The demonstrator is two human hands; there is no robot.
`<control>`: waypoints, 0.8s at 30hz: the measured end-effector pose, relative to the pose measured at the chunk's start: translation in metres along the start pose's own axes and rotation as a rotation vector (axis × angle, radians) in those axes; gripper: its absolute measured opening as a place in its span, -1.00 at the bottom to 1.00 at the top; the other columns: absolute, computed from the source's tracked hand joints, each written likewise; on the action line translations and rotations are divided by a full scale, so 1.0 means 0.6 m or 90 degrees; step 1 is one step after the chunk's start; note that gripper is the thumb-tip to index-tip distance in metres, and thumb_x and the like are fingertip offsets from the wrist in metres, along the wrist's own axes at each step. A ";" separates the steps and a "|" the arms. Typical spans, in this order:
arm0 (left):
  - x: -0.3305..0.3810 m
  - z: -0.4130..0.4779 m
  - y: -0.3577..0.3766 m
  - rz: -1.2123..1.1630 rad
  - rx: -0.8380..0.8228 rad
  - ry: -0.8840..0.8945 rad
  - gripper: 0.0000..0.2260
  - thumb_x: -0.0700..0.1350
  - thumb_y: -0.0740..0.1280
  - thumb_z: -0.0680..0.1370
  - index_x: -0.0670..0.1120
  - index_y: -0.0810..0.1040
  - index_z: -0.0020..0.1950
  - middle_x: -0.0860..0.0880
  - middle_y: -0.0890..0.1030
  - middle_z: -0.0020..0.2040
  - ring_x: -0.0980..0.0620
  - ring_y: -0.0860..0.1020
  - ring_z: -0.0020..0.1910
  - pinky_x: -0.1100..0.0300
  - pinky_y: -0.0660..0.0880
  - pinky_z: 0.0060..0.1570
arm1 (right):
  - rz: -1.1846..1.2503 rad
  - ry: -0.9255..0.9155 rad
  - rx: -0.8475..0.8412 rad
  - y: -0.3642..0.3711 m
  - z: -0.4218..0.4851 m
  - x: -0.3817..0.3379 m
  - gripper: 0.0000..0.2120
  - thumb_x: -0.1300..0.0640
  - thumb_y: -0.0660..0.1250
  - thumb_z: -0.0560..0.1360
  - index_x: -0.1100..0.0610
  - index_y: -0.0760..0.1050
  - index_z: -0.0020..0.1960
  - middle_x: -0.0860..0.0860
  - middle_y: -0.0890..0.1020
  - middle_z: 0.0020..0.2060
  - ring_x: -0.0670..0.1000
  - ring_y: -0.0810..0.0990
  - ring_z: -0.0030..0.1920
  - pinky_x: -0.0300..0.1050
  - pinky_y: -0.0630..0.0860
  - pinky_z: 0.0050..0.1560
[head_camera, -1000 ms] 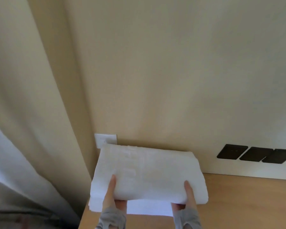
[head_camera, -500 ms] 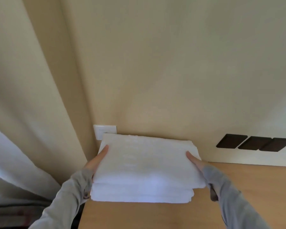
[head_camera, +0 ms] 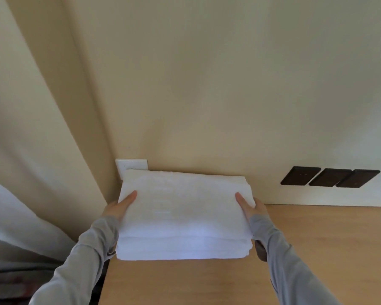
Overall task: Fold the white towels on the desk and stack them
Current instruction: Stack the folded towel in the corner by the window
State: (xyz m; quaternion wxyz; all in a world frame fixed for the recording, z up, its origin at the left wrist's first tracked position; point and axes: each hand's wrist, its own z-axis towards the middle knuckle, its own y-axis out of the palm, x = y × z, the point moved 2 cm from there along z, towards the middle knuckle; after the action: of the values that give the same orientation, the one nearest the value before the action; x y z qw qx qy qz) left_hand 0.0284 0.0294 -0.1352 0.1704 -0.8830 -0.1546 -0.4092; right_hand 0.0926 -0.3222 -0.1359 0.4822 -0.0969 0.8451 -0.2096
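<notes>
Straight thumbs of the left hand [head_camera: 117, 209] and the right hand [head_camera: 253, 208] are laid on top of the stack of folded white towels [head_camera: 185, 219], one at each side edge. The remaining fingers are hidden behind the towels, so it cannot be told whether they are curled. The stack is set in the desk's [head_camera: 207, 282] back left corner, against the wall and partly covering a white wall plate [head_camera: 132, 166], with three black wall plates [head_camera: 329, 178] seen well to its right.

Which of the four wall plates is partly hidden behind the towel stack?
The white plate, behind the towel stack; the three dark plates stand clear to its right.
</notes>
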 end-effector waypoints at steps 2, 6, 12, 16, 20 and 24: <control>0.008 -0.009 -0.002 0.162 0.072 0.080 -0.43 0.18 0.34 0.47 -0.20 0.38 0.28 -0.20 0.54 0.09 -0.24 0.50 0.02 -0.08 0.44 0.10 | -0.098 -0.032 0.070 -0.005 -0.003 -0.008 -0.38 -0.23 0.30 0.43 0.15 0.34 0.32 0.15 0.49 0.20 0.21 0.46 0.18 0.00 0.38 0.16; 0.030 -0.071 0.055 0.532 0.254 0.522 -0.46 0.13 0.20 0.56 -0.15 0.28 0.43 -0.21 0.38 0.37 -0.22 0.33 0.34 -0.11 0.29 0.31 | -0.332 -0.389 0.275 0.022 -0.046 -0.059 -0.58 0.00 0.17 0.56 0.20 0.40 0.33 0.20 0.47 0.27 0.22 0.42 0.27 0.09 0.38 0.22; 0.007 -0.039 0.136 0.853 0.120 0.508 -0.43 0.25 -0.28 0.55 0.10 -0.25 0.52 0.07 -0.29 0.54 0.02 -0.25 0.52 -0.03 -0.23 0.48 | -0.636 -0.447 0.025 0.107 -0.056 -0.041 -0.46 -0.16 -0.17 0.60 -0.04 -0.11 0.53 -0.13 -0.11 0.53 -0.11 -0.16 0.51 0.05 -0.22 0.48; -0.018 -0.016 0.136 0.868 0.119 0.515 -0.43 0.26 -0.28 0.54 0.12 -0.30 0.51 0.08 -0.31 0.52 0.02 -0.26 0.51 -0.01 -0.24 0.47 | -0.645 -0.449 0.047 0.098 -0.037 -0.008 -0.44 -0.18 -0.21 0.58 -0.02 -0.16 0.53 -0.15 -0.13 0.52 -0.14 -0.19 0.51 -0.02 -0.25 0.47; -0.009 -0.020 0.140 0.869 0.098 0.494 -0.44 0.25 -0.24 0.56 0.11 -0.27 0.52 0.08 -0.30 0.53 0.02 -0.26 0.51 -0.02 -0.24 0.47 | -0.640 -0.430 0.019 0.103 -0.029 -0.013 -0.44 -0.19 -0.23 0.58 -0.04 -0.16 0.53 -0.18 -0.14 0.52 -0.17 -0.20 0.50 -0.05 -0.27 0.45; 0.017 -0.037 0.138 0.881 0.053 0.460 -0.44 0.24 -0.18 0.59 0.08 -0.21 0.53 0.06 -0.26 0.54 -0.01 -0.23 0.52 -0.04 -0.21 0.48 | -0.630 -0.407 -0.039 0.090 -0.038 -0.036 -0.45 -0.16 -0.19 0.60 0.00 -0.15 0.53 -0.12 -0.13 0.53 -0.13 -0.19 0.51 -0.03 -0.21 0.48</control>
State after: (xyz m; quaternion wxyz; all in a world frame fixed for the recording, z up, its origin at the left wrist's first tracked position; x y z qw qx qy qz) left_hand 0.0541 -0.0530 -0.1285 0.4596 -0.5838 0.4808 -0.4657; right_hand 0.0862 -0.2601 -0.1331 0.5549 -0.5520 0.5174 -0.3458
